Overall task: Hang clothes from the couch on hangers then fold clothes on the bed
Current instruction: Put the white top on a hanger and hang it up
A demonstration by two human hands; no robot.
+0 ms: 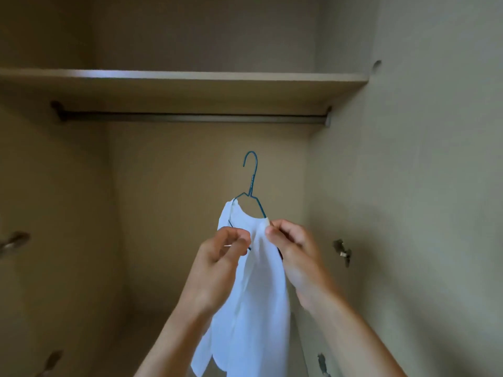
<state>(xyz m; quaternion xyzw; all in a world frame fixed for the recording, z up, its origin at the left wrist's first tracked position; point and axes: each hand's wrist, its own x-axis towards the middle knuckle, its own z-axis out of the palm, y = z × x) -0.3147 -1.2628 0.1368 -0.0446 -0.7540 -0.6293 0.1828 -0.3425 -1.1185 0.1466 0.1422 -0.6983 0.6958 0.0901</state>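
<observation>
A white garment [255, 308] hangs on a blue wire hanger [251, 183], held up inside an open wardrobe. The hanger's hook points up, well below the rail [190, 118]. My left hand [220, 265] pinches the garment and hanger at the left shoulder. My right hand [294, 248] pinches the garment's right shoulder over the hanger's end. The cloth drapes down between my forearms and hides the hanger's lower bar.
A wooden shelf [190, 77] runs across above the rail. The wardrobe's back panel [190, 213] and side walls enclose the space. Metal door hinges [343, 251] sit on the right wall, and others [13, 240] show at the left edge.
</observation>
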